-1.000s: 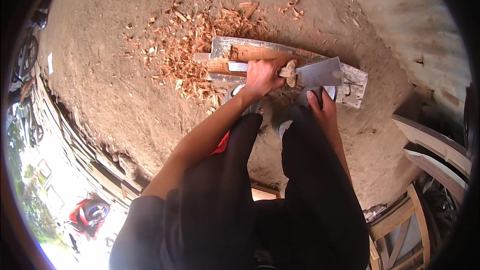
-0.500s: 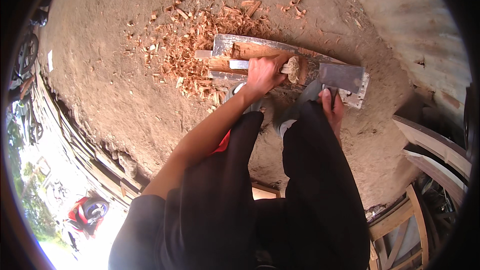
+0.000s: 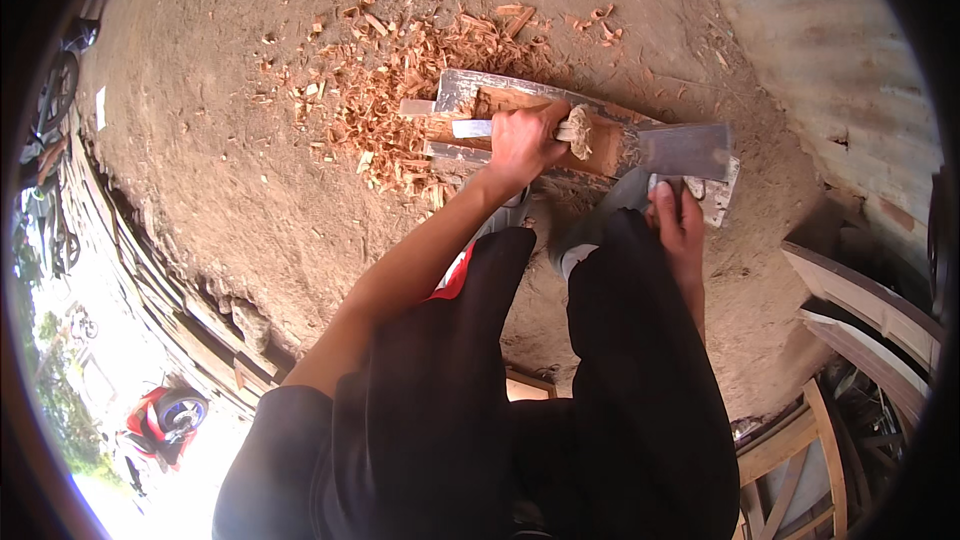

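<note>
My left hand [image 3: 522,152] is closed around a chisel [image 3: 472,128]. The flat metal blade points left, and the frayed, splintered end of its pale handle sticks out on the right. Beneath it lies a long wooden block [image 3: 512,87] with worn paint and a hollow cut into bare orange-brown wood. My right hand [image 3: 683,225] grips the short handle of a tool with a broad, dark rectangular metal head [image 3: 685,150]. That head is over the block's right end, apart from the chisel. Whether it touches the wood I cannot tell.
Wood shavings [image 3: 400,100] cover the dirt floor around the block's left end. My feet stand close against its near side. A metal sheet [image 3: 820,50] leans at the upper right, with wooden boards and frames [image 3: 800,450] below. A red motorcycle [image 3: 165,425] stands at the lower left.
The view has shifted slightly. My left hand and the chisel have moved a little left along the block. The right hand has shifted slightly, still on its tool.
</note>
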Demonstrator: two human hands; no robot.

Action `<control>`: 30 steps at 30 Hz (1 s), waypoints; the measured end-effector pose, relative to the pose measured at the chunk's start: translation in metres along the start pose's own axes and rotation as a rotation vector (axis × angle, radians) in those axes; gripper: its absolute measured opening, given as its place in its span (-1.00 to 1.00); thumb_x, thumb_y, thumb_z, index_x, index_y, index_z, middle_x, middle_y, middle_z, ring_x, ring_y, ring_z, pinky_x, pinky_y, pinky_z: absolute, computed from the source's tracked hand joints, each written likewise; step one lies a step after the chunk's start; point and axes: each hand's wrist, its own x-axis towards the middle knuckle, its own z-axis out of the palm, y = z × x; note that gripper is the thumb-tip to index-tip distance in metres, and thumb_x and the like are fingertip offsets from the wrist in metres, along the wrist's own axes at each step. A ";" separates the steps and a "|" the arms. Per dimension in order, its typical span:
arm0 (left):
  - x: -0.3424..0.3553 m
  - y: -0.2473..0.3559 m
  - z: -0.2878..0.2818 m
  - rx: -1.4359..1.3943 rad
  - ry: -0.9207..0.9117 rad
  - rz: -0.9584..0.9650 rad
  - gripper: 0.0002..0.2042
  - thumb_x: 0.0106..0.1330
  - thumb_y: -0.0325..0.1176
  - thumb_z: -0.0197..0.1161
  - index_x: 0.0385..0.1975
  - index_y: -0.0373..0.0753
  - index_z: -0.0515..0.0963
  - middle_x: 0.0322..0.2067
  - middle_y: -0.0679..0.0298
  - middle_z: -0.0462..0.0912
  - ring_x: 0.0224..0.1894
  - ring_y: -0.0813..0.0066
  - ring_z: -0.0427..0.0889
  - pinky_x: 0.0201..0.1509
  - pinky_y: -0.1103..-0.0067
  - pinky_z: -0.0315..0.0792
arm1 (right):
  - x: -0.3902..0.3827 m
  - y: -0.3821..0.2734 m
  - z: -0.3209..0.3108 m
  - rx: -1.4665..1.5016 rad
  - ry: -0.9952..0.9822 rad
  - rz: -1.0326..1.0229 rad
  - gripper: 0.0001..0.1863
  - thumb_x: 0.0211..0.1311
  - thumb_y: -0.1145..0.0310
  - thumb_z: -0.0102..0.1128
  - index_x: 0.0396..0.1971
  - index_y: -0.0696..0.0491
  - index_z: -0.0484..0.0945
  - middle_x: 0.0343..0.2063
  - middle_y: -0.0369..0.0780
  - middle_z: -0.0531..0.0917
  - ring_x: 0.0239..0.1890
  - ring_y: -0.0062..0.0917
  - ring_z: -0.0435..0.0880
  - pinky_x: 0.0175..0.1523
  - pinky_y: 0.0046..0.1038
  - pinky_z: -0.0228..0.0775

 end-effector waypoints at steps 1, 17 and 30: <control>-0.003 0.002 -0.001 0.011 -0.015 -0.024 -0.66 0.02 -0.29 0.36 -0.14 0.03 0.60 -0.45 0.21 0.71 -0.43 0.10 0.70 -0.36 0.21 0.51 | 0.003 0.005 0.010 -0.080 0.007 -0.054 -0.64 0.51 0.12 0.09 -0.29 0.17 0.51 -0.52 -0.28 0.57 -0.44 -0.58 0.55 -0.32 -0.49 0.39; -0.012 -0.013 -0.031 -0.020 -0.140 0.204 -0.57 -0.05 -0.34 0.43 -0.10 -0.11 0.53 -0.43 0.18 0.67 -0.38 0.11 0.69 -0.33 0.27 0.54 | -0.027 0.031 -0.027 0.228 0.024 0.209 -0.61 0.43 0.06 0.22 -0.15 0.15 0.60 -0.45 -0.30 0.60 -0.41 -0.64 0.54 -0.27 -0.57 0.36; -0.032 -0.092 -0.068 0.020 0.167 0.208 -0.63 0.18 -0.06 0.50 -0.16 -0.19 0.73 -0.54 0.20 0.71 -0.66 0.63 0.64 -0.72 0.71 0.54 | -0.007 0.037 -0.009 -0.266 -0.038 0.006 -0.51 0.29 0.10 0.33 -0.11 0.28 0.55 -0.24 0.09 0.69 -0.15 -0.02 0.67 -0.03 -0.21 0.48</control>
